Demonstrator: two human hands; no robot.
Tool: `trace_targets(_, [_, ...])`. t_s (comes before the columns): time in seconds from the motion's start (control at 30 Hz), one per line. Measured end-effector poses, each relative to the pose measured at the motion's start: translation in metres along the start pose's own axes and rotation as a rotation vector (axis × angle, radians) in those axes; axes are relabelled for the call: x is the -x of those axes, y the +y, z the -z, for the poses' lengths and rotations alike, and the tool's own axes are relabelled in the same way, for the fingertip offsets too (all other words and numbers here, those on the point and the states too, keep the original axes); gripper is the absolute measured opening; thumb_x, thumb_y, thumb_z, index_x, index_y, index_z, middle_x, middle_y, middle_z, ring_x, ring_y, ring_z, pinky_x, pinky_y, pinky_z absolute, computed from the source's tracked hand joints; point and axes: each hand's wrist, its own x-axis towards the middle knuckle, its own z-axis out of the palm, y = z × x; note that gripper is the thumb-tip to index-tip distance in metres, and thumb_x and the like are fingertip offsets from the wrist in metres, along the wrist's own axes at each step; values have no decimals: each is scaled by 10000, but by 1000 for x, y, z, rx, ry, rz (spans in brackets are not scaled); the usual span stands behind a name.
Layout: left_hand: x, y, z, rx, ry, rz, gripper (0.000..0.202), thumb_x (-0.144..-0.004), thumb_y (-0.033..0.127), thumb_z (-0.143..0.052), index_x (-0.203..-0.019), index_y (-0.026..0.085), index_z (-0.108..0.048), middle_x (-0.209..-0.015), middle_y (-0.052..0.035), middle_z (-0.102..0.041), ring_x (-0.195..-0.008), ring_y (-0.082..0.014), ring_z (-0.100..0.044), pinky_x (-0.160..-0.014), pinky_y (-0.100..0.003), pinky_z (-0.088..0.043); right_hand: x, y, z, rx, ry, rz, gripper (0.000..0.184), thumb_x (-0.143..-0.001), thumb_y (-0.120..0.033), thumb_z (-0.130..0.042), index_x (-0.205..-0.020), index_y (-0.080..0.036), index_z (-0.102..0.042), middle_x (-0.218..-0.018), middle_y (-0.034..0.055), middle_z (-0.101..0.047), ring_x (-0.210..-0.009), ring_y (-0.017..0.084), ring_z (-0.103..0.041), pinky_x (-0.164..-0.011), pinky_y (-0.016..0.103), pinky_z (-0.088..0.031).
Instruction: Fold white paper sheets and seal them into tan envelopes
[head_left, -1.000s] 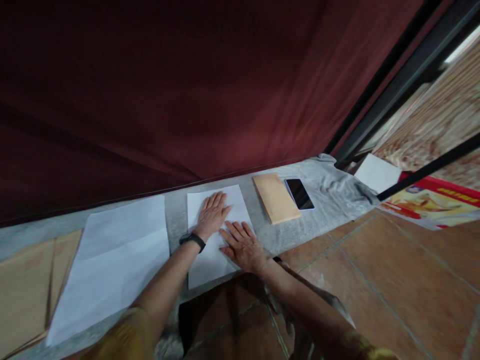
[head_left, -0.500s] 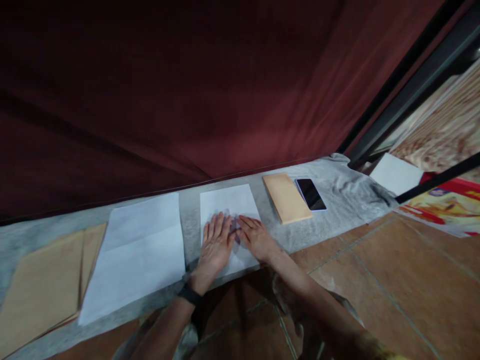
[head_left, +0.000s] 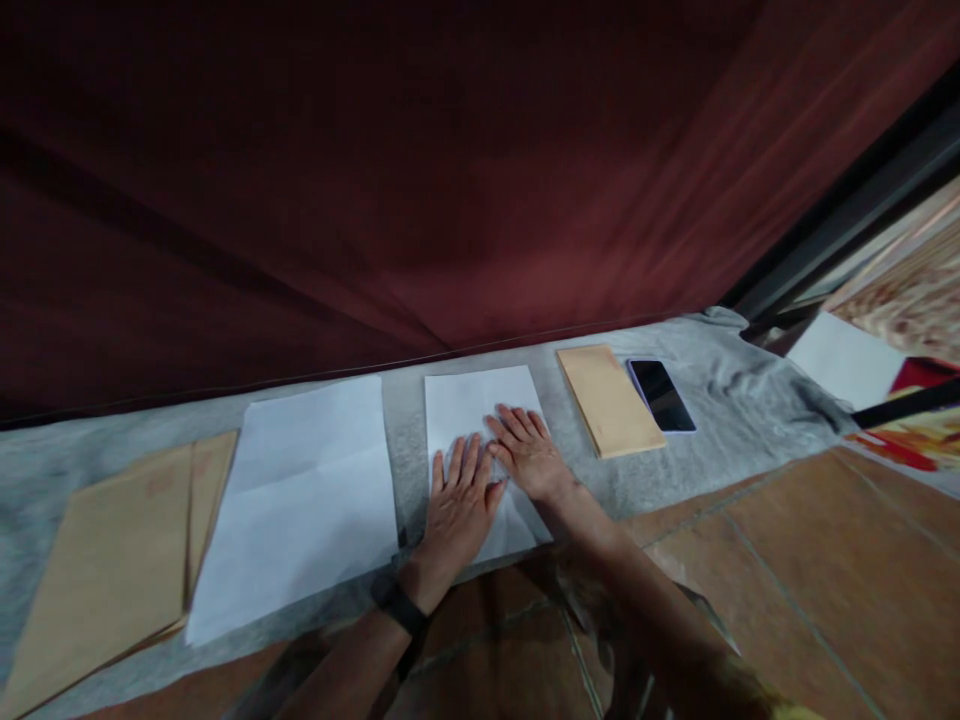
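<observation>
A white sheet of paper (head_left: 480, 388) lies on the grey cloth in front of me, narrower than the paper to its left. My left hand (head_left: 461, 500) rests flat on its lower part with fingers spread. Slightly higher and to the right, my right hand (head_left: 529, 450) also lies flat on the same sheet, its fingers stretched out. The two hands are close together, the left thumb near the right hand. Neither one grips anything. A dark band (head_left: 401, 605) is around my left wrist.
Larger white paper with a crease (head_left: 307, 510) lies to the left, beside big brown envelopes (head_left: 120, 560). On the right are small tan envelopes (head_left: 611, 400) and a phone (head_left: 662, 396). The grey cloth (head_left: 720, 400) runs along a dark red curtain (head_left: 465, 200); tiled floor (head_left: 787, 560) lies below.
The view has shifted, so the things appear farther right. My right hand has moved up the sheet relative to my left, which sits lower on it. Both stay flat.
</observation>
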Motion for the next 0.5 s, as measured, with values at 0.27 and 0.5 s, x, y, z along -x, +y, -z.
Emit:
trace_targets(0.27, [19, 0, 4, -16, -29, 28, 587, -1013, 450, -453, -1560, 241, -406, -1650, -116, -343, -1546, -345, -262, -1241, -684, -121, -7, 24, 7, 56, -7, -97, 503, -1065, -399, -419, -1539, -235, -460, -1643, 94, -360, -1523, 317, -317, -1239, 543, -249])
trace_targets(0.5, [27, 0, 4, -91, -6, 50, 639, -1010, 493, -447, -1574, 202, -375, -1660, -128, -317, -1565, -319, -214, -1256, -629, -129, 1, 18, 18, 128, -13, -158, 548, -1071, -396, -390, -1567, -163, -402, -1652, 132, -330, -1531, 300, -304, -1252, 525, -226])
